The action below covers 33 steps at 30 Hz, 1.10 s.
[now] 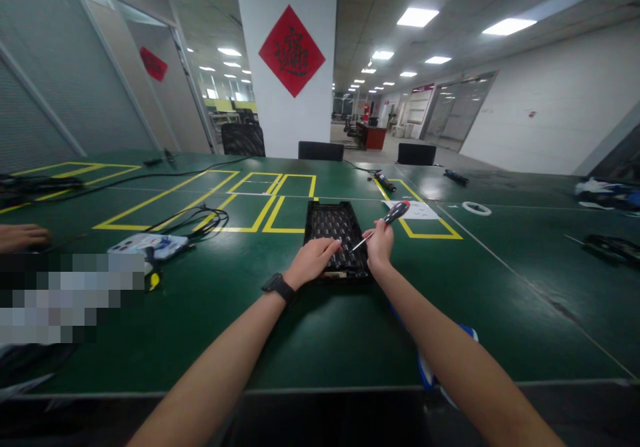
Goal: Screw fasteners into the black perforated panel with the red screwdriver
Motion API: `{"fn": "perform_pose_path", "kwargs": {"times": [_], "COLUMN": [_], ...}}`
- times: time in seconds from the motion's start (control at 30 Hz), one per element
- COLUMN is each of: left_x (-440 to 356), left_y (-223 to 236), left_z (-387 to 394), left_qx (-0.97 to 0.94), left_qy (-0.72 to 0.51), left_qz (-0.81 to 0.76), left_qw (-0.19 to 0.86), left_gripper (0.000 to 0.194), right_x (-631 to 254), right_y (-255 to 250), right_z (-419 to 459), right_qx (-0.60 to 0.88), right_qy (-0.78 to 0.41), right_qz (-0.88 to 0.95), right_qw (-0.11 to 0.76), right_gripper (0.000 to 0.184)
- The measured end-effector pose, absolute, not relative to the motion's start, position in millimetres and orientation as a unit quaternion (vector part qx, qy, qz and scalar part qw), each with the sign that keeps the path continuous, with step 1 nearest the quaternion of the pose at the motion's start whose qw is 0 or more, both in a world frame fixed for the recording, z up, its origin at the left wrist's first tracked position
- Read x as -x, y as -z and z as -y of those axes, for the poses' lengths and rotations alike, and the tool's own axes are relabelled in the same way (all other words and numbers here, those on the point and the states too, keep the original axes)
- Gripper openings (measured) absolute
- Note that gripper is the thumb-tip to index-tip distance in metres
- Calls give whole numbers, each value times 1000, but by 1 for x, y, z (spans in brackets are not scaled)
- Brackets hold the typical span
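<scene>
A shallow black tray [323, 217] with rows of small pockets or bumps lies on the green table before me. My left hand [314, 259], with a dark watch at the wrist, lies over its left side. The thumb and fingertips come together above the tray; whatever is between them is too small to make out. My right hand [381, 244], at the right edge of the tray, is closed round a screwdriver [397, 212]. Its black and red handle points up and away to the right, and the thin metal shaft slants down left toward the tray, close to my left fingertips.
Yellow tape [290, 231] marks rectangles on the table. Black cables [210, 219] and a white-blue item [160, 246] lie left, near another person's hand [23, 237]. A paper sheet [417, 210], a tape roll [477, 208] and dark tools [613, 248] lie right. A blue-white object [425, 370] sits under my right forearm.
</scene>
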<state>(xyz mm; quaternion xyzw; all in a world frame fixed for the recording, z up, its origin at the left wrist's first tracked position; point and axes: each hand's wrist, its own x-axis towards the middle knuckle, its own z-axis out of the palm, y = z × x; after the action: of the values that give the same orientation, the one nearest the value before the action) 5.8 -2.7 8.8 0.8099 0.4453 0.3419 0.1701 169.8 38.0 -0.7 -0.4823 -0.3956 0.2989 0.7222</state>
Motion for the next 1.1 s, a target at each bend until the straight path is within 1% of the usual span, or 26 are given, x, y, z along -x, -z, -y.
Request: {"fn": "perform_pose_path", "kwargs": {"times": [0.13,0.33,0.43,0.53,0.63,0.73,0.93,1.1], "left_x": [-7,-6,-5,-4,-3,-3,-3,-4], "left_y": [-4,1,1,1,0,1,3,1], "left_z": [-3,-8,-8,-8,-8,-10,-11,-9], "left_qx": [-820,-823,-823,-829,-832,-830,-820,-804], "left_qy": [-357,-347,-351,-362,-366,-362,-356,-367], "left_qz": [-408,-372,-365,-345,-319,-303,-338,-340], "left_qw": [183,252,257,251,268,297,293,321], "left_gripper": [34,26,22,18,18,20,20,23], "right_x": [-152,-132,-131,-133,-135,-137,-141,-142], "right_y": [-8,-10,-11,-13,-14,-14,-14,-14], "right_z": [-21,1,5,5,3,0,-4,-5], "right_qx": [437,387,369,339,303,278,270,282], "right_qy": [-255,-271,-284,-328,-393,-428,-440,-427], "right_qz": [472,543,553,568,586,590,600,596], "right_qw": [722,694,691,674,641,626,611,619], "right_gripper": [29,24,24,26,29,27,23,20]}}
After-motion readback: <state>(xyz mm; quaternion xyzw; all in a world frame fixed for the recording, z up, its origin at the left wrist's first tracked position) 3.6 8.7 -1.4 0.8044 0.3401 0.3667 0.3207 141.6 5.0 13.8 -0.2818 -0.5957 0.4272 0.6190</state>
